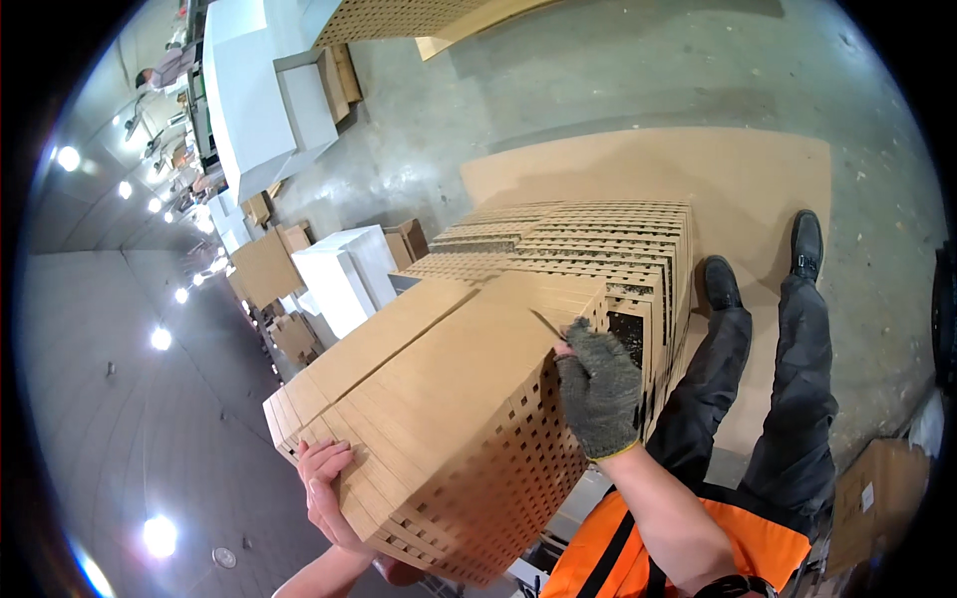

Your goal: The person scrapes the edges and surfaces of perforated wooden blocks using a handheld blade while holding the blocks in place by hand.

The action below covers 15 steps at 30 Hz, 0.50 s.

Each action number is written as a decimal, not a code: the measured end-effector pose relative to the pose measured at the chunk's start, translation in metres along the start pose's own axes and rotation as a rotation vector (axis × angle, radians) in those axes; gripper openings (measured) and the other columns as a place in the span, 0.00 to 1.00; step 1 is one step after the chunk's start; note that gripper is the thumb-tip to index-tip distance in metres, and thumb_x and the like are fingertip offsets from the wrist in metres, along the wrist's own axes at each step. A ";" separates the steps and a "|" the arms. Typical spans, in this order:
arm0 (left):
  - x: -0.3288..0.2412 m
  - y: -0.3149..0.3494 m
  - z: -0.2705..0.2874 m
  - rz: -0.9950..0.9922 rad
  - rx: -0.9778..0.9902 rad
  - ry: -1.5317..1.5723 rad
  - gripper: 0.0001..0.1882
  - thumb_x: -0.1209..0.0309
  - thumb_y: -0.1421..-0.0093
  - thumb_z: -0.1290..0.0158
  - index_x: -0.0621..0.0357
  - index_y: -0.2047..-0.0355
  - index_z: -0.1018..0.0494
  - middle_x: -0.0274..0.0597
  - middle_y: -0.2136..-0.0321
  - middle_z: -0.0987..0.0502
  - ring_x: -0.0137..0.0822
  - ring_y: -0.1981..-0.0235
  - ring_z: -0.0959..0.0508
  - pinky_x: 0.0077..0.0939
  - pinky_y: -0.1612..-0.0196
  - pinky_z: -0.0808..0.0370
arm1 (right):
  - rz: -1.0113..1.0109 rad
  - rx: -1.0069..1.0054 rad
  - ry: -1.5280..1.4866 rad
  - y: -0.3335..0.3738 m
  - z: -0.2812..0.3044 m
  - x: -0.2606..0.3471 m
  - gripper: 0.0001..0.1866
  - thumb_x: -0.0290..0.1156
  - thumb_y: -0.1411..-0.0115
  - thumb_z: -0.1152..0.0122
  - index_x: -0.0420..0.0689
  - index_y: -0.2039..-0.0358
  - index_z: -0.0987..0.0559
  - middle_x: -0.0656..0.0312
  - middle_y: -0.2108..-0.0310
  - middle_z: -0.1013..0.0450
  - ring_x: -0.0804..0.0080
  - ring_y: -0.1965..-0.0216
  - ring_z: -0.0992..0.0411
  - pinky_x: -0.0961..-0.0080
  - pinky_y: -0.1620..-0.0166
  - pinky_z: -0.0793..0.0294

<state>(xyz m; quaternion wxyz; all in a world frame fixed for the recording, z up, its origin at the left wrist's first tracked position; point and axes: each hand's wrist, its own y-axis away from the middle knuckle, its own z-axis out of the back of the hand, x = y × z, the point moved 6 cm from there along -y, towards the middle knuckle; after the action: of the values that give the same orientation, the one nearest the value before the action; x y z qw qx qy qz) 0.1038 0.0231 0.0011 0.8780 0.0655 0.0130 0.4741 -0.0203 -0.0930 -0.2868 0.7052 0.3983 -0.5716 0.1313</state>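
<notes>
A thick bundle of brown cardboard panels fills the middle; rows of small square holes run along its near side. Bare, my left hand is closed on the bundle's lower left corner, with fingers bent over the top edges. My right hand, in a dark grey knit glove with a yellow cuff, grips the bundle's right end. One fingertip shows bare at the glove. Beside it, a thin dark curved strip or slit crosses the cardboard; I cannot tell which. Behind the bundle, a larger stack of slotted cardboard pieces touches or nearly touches it.
A flat cardboard sheet lies on the grey floor under my shoes. White boxes and a large white block-like form stand to the left. At lower right is a brown carton. A person is far off at upper left.
</notes>
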 end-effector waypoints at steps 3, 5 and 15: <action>0.003 0.000 0.000 0.050 -0.007 0.064 0.29 0.65 0.26 0.75 0.68 0.65 0.24 0.53 0.60 0.20 0.49 0.51 0.24 0.56 0.28 0.45 | -0.104 0.332 0.184 0.011 -0.018 -0.009 0.18 0.33 0.32 0.43 0.39 0.45 0.23 0.44 0.62 0.19 0.52 0.60 0.18 0.60 0.60 0.17; 0.003 0.000 0.000 0.060 -0.006 0.081 0.28 0.65 0.26 0.75 0.68 0.65 0.24 0.53 0.60 0.21 0.49 0.51 0.24 0.56 0.28 0.44 | 0.124 0.343 0.317 0.018 -0.017 -0.003 0.27 0.35 0.31 0.49 0.33 0.37 0.34 0.42 0.62 0.20 0.51 0.63 0.19 0.58 0.63 0.18; 0.000 -0.001 0.001 0.025 0.001 0.067 0.27 0.65 0.26 0.73 0.67 0.63 0.23 0.53 0.60 0.20 0.50 0.52 0.24 0.56 0.28 0.46 | 0.264 0.501 0.400 0.022 -0.016 0.033 0.31 0.34 0.31 0.48 0.32 0.32 0.39 0.53 0.77 0.24 0.58 0.80 0.25 0.60 0.78 0.27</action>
<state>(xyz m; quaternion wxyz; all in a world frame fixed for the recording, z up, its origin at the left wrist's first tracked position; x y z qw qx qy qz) 0.1047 0.0225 0.0019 0.8711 0.0503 0.0420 0.4868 -0.0128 -0.0761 -0.2476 0.6604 0.4481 -0.4188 0.4333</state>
